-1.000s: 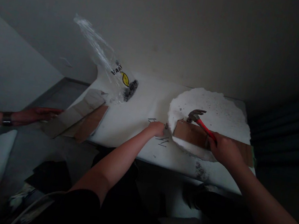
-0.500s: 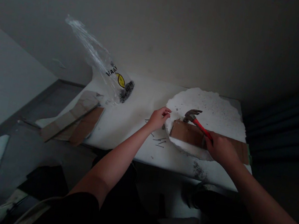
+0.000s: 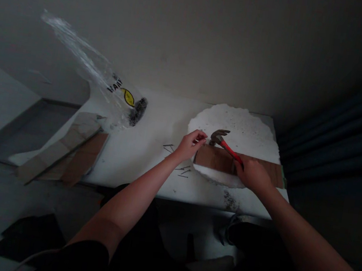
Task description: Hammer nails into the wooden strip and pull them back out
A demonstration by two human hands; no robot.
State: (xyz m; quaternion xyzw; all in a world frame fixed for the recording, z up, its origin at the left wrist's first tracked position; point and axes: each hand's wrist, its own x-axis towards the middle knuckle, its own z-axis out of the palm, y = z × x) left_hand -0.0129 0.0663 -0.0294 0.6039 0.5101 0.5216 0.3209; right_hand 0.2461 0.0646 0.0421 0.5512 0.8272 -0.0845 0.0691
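At the white bench [image 3: 137,158]: one claw hammer [image 3: 225,146], its red handle [image 3: 232,154] gripped well behind the head by the right hand [image 3: 253,175], presumably for leverage; brown board [image 3: 214,159] beneath; left hand [image 3: 190,145], fingers curled, contents indeterminable; loose nails [image 3: 183,176], seemingly laid within reach.

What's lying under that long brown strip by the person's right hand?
The brown strip lies across a white, ragged-edged slab, which shows beyond both its long edges. What is directly beneath the strip is covered, and the right hand hides part of the strip too.
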